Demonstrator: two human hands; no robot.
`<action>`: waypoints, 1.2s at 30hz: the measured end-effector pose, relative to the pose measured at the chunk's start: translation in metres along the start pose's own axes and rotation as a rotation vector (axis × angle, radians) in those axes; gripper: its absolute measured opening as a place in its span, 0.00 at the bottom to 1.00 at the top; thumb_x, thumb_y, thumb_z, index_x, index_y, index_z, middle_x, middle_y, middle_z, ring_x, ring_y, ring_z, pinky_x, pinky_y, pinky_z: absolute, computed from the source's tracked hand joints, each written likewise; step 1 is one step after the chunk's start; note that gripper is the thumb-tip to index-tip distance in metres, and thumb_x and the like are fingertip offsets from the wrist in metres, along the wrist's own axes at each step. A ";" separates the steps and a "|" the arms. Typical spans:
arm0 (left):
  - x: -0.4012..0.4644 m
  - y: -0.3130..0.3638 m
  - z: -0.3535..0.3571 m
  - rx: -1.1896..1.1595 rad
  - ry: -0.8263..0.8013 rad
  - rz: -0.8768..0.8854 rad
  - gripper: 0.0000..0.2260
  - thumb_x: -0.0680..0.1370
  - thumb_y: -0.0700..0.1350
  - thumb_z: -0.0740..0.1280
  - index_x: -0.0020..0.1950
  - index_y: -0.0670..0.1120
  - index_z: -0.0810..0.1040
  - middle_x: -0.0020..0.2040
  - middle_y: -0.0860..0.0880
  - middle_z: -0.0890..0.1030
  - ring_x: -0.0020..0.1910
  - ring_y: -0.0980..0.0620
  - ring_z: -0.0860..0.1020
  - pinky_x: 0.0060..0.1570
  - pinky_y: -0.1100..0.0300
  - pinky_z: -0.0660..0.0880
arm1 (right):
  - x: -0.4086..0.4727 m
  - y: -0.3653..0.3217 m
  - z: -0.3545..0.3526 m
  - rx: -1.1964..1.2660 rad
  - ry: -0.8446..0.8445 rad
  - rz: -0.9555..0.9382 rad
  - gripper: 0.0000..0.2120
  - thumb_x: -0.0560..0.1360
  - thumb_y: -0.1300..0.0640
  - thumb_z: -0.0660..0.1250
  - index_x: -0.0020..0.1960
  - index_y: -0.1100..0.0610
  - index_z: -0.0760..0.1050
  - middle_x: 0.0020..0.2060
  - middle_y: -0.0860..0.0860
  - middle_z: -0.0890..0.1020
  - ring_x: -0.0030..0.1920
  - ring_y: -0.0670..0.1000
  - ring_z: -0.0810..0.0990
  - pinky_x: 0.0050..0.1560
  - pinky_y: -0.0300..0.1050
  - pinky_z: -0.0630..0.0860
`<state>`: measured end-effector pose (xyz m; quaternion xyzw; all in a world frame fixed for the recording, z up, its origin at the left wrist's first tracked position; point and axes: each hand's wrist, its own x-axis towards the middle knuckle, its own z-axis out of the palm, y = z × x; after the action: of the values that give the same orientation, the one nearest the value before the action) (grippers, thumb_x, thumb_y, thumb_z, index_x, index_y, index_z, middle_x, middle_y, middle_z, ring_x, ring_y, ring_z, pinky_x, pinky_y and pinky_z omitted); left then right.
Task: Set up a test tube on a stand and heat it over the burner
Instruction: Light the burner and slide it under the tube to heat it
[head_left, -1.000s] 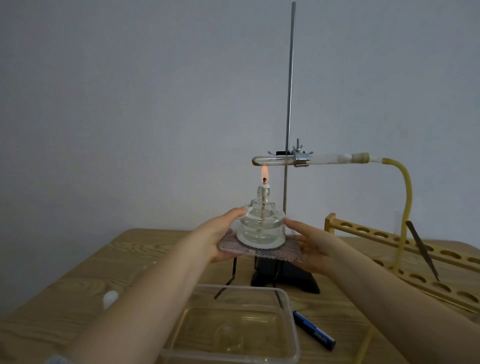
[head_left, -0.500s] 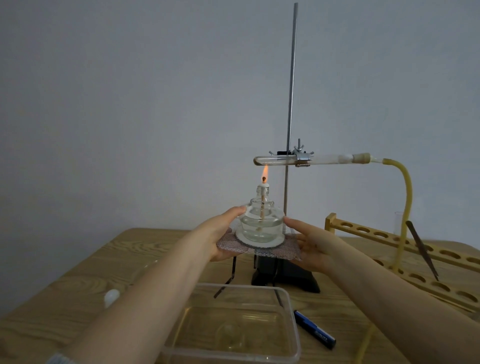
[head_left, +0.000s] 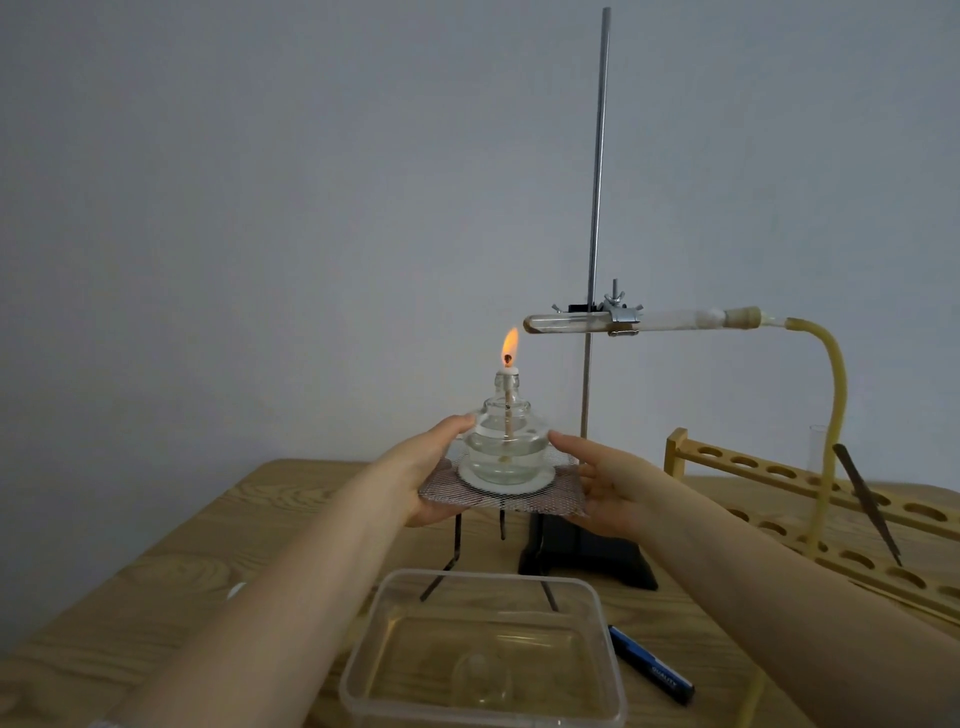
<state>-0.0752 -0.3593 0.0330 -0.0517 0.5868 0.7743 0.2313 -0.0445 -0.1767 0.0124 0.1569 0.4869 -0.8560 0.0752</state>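
Two hands, left hand (head_left: 434, 478) and right hand (head_left: 605, 493), grip the wire gauze (head_left: 498, 496) carrying the lit burner (head_left: 506, 441). Test tube (head_left: 566, 323) is already clamped on the stand (head_left: 597, 182); the flame (head_left: 510, 345) sits just left of its tip, not yet under.

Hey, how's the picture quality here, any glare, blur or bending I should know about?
Head view: soft, even light, no harsh shadows; the flame glows orange without washing out; the stand rod leans from wide-angle distortion; the plastic tub near the bottom edge looks soft and shows faint reflections.
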 end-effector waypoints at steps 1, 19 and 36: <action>0.000 0.000 -0.001 0.004 -0.002 0.000 0.17 0.75 0.50 0.69 0.45 0.35 0.73 0.38 0.38 0.80 0.39 0.42 0.80 0.44 0.51 0.79 | 0.001 0.000 0.001 0.001 0.003 0.003 0.24 0.70 0.61 0.73 0.63 0.67 0.71 0.53 0.66 0.80 0.47 0.63 0.83 0.27 0.52 0.80; 0.006 -0.002 0.008 0.034 -0.033 -0.007 0.18 0.74 0.51 0.69 0.47 0.35 0.74 0.41 0.37 0.80 0.38 0.43 0.80 0.39 0.53 0.80 | -0.011 -0.005 -0.008 0.012 0.017 -0.004 0.22 0.71 0.61 0.73 0.61 0.68 0.71 0.50 0.66 0.80 0.46 0.63 0.83 0.28 0.53 0.82; 0.015 -0.007 0.030 0.072 -0.074 -0.007 0.24 0.72 0.52 0.72 0.59 0.36 0.75 0.48 0.38 0.81 0.39 0.42 0.82 0.34 0.52 0.82 | -0.025 -0.014 -0.029 0.069 0.000 -0.021 0.19 0.71 0.61 0.72 0.57 0.70 0.72 0.52 0.66 0.81 0.49 0.63 0.82 0.31 0.55 0.82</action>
<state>-0.0801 -0.3258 0.0307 -0.0169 0.6051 0.7533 0.2571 -0.0189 -0.1453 0.0181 0.1545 0.4587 -0.8729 0.0608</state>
